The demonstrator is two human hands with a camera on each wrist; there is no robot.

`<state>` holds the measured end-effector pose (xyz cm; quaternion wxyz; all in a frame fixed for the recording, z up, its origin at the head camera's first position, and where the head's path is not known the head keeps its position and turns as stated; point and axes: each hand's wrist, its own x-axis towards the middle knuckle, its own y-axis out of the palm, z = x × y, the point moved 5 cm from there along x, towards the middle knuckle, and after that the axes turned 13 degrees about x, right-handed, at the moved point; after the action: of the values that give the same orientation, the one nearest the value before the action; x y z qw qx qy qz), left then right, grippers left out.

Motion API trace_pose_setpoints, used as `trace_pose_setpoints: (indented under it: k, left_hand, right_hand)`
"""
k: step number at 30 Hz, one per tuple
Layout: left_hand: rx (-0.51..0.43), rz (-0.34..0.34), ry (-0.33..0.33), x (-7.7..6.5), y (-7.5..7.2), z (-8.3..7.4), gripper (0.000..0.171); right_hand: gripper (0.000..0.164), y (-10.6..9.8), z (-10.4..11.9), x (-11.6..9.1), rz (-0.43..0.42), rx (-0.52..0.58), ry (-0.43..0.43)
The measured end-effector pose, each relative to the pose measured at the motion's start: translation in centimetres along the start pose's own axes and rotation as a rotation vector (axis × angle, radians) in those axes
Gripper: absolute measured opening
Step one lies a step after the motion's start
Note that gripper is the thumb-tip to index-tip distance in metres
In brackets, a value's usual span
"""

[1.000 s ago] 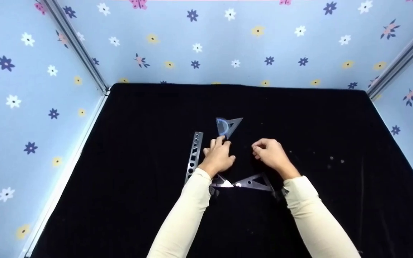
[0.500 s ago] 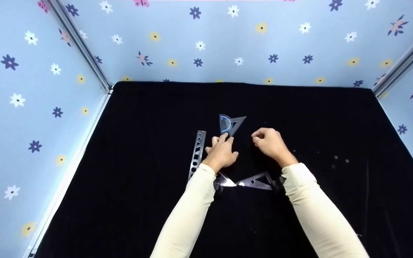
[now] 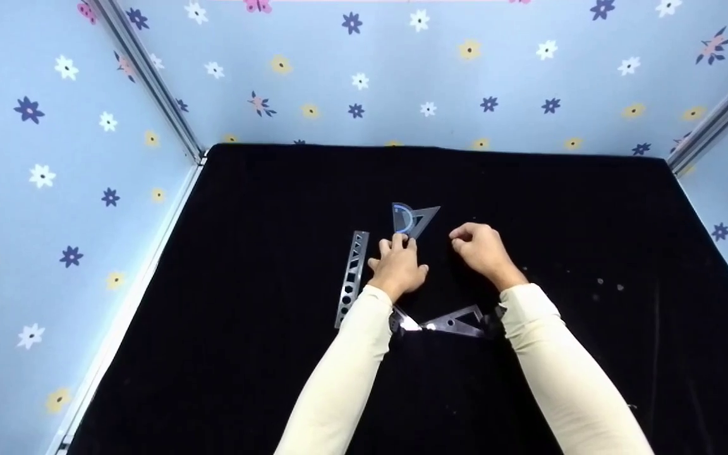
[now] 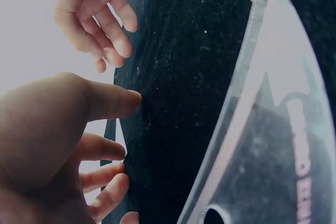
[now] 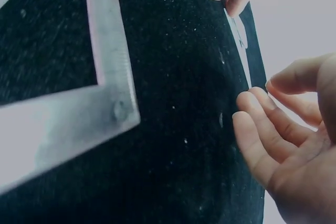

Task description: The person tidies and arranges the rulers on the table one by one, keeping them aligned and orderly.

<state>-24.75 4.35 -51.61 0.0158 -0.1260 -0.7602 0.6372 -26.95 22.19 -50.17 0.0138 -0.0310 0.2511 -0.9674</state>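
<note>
My left hand [image 3: 399, 268] reaches over the black cloth with its fingers spread. Its fingertips touch the near end of a small clear protractor [image 3: 403, 218] with a blue arc. That protractor overlaps a clear set square [image 3: 426, 217] pointing to the right. Left of the hand lies a clear ruler [image 3: 352, 272] with cut-out shapes, its lower end close to the sleeve. My right hand [image 3: 483, 253] hovers to the right, fingers loosely bent and thumb near the index finger; nothing shows between them. In the right wrist view, too, the right hand [image 5: 283, 129] holds nothing visible.
Nearer the body lie another clear set square [image 3: 459, 321] and a clear piece [image 3: 408, 322], partly hidden by the left wrist. Black cloth [image 3: 244, 284] covers the table. A blue flowered wall [image 3: 389, 76] stands behind, with metal posts [image 3: 155, 82] at the corners.
The protractor has turned slightly and shifted a little away from me over the set square, under the left fingertips. My right hand has moved slightly forward. The whole view has drifted somewhat.
</note>
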Motion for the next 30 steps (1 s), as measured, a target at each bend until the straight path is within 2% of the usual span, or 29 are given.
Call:
trace_pose_setpoints:
  k: [7,13,17,24,30]
  left_hand:
    - [0.013,0.005,0.016,-0.1,0.3,0.3,0.065]
    - [-0.01,0.04,0.049,-0.1,0.3,0.4,0.064]
    - [-0.017,0.064,0.082,0.0,0.1,0.5,0.067]
    - [-0.032,0.079,0.125,-0.3,0.3,0.8,0.066]
    - [-0.034,0.079,0.16,-0.3,0.1,0.9,0.068]
  right_hand:
    - [0.017,0.2,-0.3,0.8,-0.022,0.02,0.027]
    - [0.021,0.1,-0.9,1.3,-0.034,0.161,0.108]
    - [0.03,0.1,-1.0,1.6,-0.025,0.205,0.114]
    - [0.051,0.7,-1.5,1.4,0.074,0.105,0.12]
    - [0.061,1.0,-1.2,1.8,0.124,0.034,0.096]
